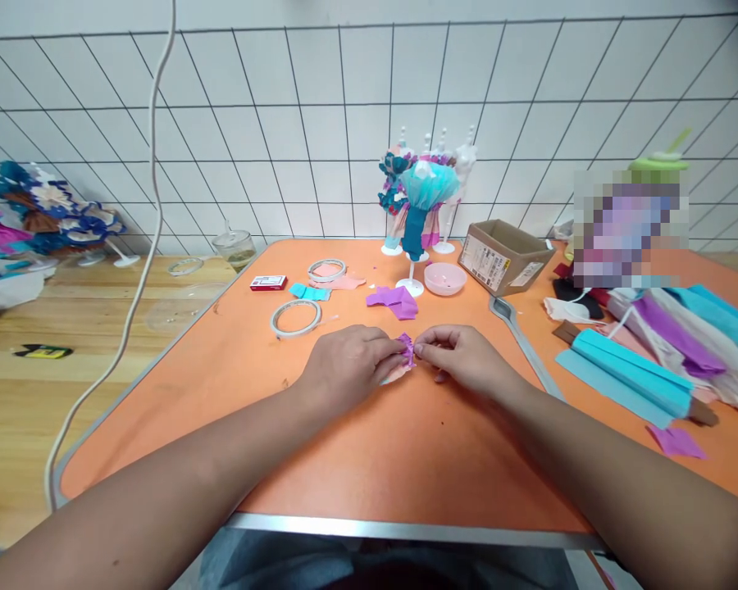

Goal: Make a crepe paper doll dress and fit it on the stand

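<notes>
My left hand (348,365) and my right hand (464,356) meet over the middle of the orange table (369,459). Both pinch a small piece of purple crepe paper (407,347) between their fingertips, held just above the tabletop. A pale pink bit shows under the left fingers. Behind the hands lies a larger crumpled purple paper scrap (395,300). A small doll stand dressed in teal and pink paper (419,205) stands further back.
Two tape rings (296,317) (326,270), a red box (268,283), a pink bowl (445,279) and a cardboard box (503,256) sit toward the back. Folded teal and purple paper sheets (640,373) cover the right table. A white cable (129,311) hangs at left.
</notes>
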Motion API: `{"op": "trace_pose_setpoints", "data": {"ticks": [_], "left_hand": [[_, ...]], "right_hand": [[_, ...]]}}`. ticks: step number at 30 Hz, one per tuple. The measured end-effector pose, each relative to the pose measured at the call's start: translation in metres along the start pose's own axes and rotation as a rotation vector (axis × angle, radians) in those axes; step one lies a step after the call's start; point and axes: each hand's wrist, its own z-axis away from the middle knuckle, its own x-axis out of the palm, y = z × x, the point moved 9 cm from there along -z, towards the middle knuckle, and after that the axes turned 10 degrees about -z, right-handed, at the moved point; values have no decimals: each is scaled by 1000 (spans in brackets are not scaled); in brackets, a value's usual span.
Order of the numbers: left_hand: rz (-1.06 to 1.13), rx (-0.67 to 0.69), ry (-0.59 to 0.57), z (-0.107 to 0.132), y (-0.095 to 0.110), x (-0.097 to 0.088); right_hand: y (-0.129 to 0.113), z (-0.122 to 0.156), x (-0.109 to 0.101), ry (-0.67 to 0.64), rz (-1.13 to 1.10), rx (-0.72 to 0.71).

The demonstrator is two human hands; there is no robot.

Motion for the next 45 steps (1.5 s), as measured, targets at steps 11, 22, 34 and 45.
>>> {"op": "trace_pose_setpoints", "data": {"ticks": [11,22,34,45], "left_hand": [[627,-249,-180,-6,-27,13],[715,-354,-251,-1,-33,24],[1002,-369,-401,1,-24,36],[1163,-400,-557,6,-26,49]], "right_hand": [[-24,10,11,-63,178,-229],[-1,12,24,-176,-106,28],[-4,8,14,-138,47,-28],[-9,9,12,-106,156,-79]]}}
